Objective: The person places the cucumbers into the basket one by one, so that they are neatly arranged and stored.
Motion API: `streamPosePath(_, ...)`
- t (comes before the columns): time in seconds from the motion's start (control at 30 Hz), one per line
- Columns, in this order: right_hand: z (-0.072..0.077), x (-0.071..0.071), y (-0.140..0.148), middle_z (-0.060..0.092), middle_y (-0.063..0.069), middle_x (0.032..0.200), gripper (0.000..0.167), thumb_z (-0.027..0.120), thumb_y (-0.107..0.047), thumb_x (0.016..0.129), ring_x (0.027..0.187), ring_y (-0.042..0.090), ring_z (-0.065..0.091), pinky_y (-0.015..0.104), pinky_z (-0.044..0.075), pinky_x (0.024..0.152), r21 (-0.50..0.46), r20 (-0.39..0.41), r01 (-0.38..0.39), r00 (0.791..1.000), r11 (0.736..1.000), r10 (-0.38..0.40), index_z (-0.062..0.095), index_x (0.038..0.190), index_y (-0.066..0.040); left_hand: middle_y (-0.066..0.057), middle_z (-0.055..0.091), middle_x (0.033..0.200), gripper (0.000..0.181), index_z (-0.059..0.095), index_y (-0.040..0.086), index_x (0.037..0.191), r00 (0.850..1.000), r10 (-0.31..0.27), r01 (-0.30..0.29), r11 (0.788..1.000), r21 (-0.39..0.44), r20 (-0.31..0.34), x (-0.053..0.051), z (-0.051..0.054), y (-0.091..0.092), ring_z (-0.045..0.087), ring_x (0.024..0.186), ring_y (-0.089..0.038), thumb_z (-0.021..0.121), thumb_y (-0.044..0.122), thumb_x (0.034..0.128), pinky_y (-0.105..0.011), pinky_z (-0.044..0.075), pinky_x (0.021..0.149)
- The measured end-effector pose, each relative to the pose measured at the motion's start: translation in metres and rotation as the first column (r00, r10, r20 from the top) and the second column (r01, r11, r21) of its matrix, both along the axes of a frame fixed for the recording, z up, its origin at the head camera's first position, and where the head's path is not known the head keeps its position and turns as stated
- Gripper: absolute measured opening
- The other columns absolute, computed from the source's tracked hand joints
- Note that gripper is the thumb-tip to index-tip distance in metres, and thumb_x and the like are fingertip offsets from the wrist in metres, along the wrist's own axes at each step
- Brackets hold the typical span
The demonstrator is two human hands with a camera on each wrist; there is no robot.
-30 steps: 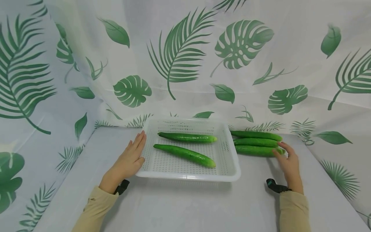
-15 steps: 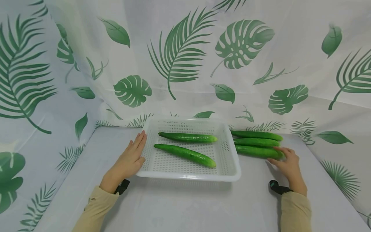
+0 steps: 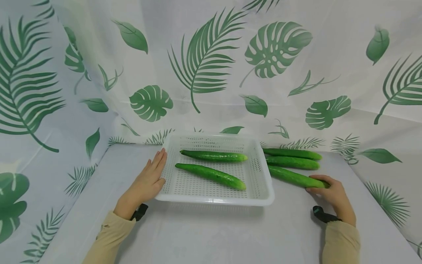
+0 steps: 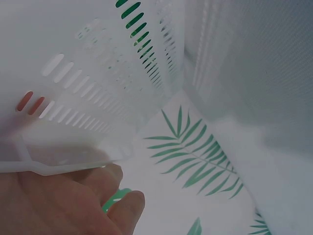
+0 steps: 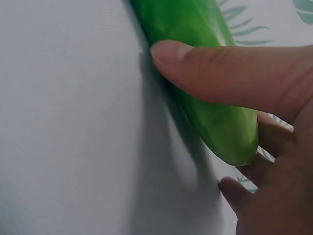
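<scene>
My right hand (image 3: 333,192) grips the right end of the nearest of three cucumbers lying beside the basket. That cucumber (image 3: 290,176) slants towards me, its far end by the basket's right wall. In the right wrist view the thumb (image 5: 195,68) lies across the cucumber (image 5: 222,127), with other fingers partly hidden behind it. At the left, my left hand (image 3: 146,181) rests against the side of the white plastic basket (image 3: 214,201), fingers extended. The left wrist view shows those fingers (image 4: 110,178) under the basket's rim (image 4: 49,169). Inside the basket lie two cucumbers (image 3: 211,176), side by side.
Two more cucumbers, a back one (image 3: 293,153) and a middle one (image 3: 293,162), lie on the white table (image 3: 204,234) right of the basket. A leaf-patterned curtain (image 3: 211,73) stands behind the table and along both sides.
My right hand has taken hold of the nearest loose cucumber and drawn its right end towards me, away from the other two. The left hand and basket have stayed put.
</scene>
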State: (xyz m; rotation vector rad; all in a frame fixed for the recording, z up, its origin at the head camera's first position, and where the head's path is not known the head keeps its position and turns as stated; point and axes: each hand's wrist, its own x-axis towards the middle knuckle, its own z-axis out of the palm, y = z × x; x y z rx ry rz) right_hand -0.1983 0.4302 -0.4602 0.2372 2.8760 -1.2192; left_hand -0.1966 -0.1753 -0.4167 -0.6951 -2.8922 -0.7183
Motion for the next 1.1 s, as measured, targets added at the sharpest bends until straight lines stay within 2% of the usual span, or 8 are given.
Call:
streamPosePath(0.1,0.001,0.004,0.005,0.045,0.027,0.143,0.071,0.081,-0.034,0.082,0.120,0.033,0.041,0.045,0.037,0.092,0.011,-0.016,-0.008,1.000,1.000,0.008,0.055,0.136,0.003,-0.019,0.003,0.165,0.074,0.010,-0.008,0.155,1.000,0.000,0.000,1.000,0.003,0.000,0.000,0.000,0.000,0.006,0.150,-0.037,0.044,0.005,0.0913,-0.061,0.009,0.117)
streamPosePath(0.2,0.003,0.009,0.013,0.057,0.004,0.129,0.069,0.083,-0.037,0.079,0.107,0.013,0.047,0.026,0.039,0.082,0.013,-0.043,0.005,0.999,1.000,-0.004,0.059,0.134,-0.003,-0.019,0.003,0.165,0.074,0.009,-0.008,0.155,1.000,0.001,-0.001,1.000,0.000,0.002,0.000,0.001,0.000,0.006,0.151,-0.037,0.044,0.005,0.0913,-0.061,0.009,0.117)
streamPosePath(0.33,0.009,0.017,0.023,0.055,-0.022,0.110,0.060,0.083,-0.029,0.081,0.095,0.000,0.048,0.015,0.044,0.073,-0.114,-0.075,0.027,0.997,0.993,-0.036,0.063,0.135,-0.013,-0.019,0.002,0.165,0.074,0.008,-0.008,0.155,1.000,0.002,-0.002,1.000,-0.003,0.007,0.000,0.000,0.001,0.005,0.151,-0.037,0.044,0.006,0.0915,-0.061,0.008,0.118)
streamPosePath(0.57,0.019,0.029,0.035,0.056,-0.018,0.113,0.054,0.079,-0.008,0.084,0.092,0.000,0.052,0.015,0.050,0.070,-0.391,-0.108,0.044,0.990,0.919,-0.093,0.064,0.135,-0.015,-0.019,0.003,0.165,0.074,0.010,-0.009,0.155,1.000,0.004,-0.004,1.000,-0.005,0.004,0.000,0.001,0.001,0.006,0.150,-0.037,0.045,0.005,0.0911,-0.060,0.009,0.118)
streamPosePath(0.73,0.024,0.034,0.039,0.058,-0.011,0.114,0.050,0.073,0.009,0.082,0.088,0.002,0.057,0.016,0.053,0.070,-0.591,-0.185,-0.032,0.978,0.806,-0.097,0.068,0.128,-0.010,-0.020,0.004,0.165,0.074,0.010,-0.009,0.155,1.000,0.001,-0.001,1.000,-0.005,0.002,0.000,0.001,0.000,0.006,0.150,-0.037,0.044,0.005,0.0909,-0.060,0.009,0.118)
streamPosePath(0.8,0.027,0.037,0.040,0.058,-0.011,0.114,0.050,0.072,0.012,0.082,0.089,0.002,0.058,0.016,0.054,0.070,-0.626,-0.193,-0.040,0.976,0.779,-0.104,0.069,0.127,-0.010,-0.019,0.003,0.165,0.074,0.010,-0.009,0.155,1.000,0.000,0.000,1.000,-0.003,0.002,0.000,0.001,0.000,0.006,0.150,-0.037,0.044,0.005,0.0909,-0.060,0.009,0.118)
streamPosePath(0.97,0.039,0.043,0.038,0.055,-0.012,0.117,0.053,0.077,0.007,0.080,0.093,0.002,0.053,0.014,0.052,0.069,-0.610,-0.162,0.038,0.972,0.792,-0.172,0.069,0.128,-0.011,-0.019,0.003,0.165,0.074,0.009,-0.008,0.155,1.000,0.000,0.000,1.000,0.001,0.003,0.000,0.000,0.000,0.005,0.151,-0.037,0.043,0.006,0.0914,-0.060,0.008,0.118)
streamPosePath(1.1,0.046,0.045,0.034,0.060,-0.010,0.116,0.054,0.074,0.016,0.077,0.094,0.003,0.055,0.013,0.052,0.069,-0.640,-0.249,-0.007,0.948,0.769,-0.199,0.068,0.127,-0.005,-0.019,0.003,0.165,0.073,0.009,-0.008,0.155,1.000,-0.002,0.002,1.000,0.005,0.000,0.000,0.000,0.000,0.005,0.150,-0.037,0.043,0.006,0.0916,-0.061,0.009,0.117)
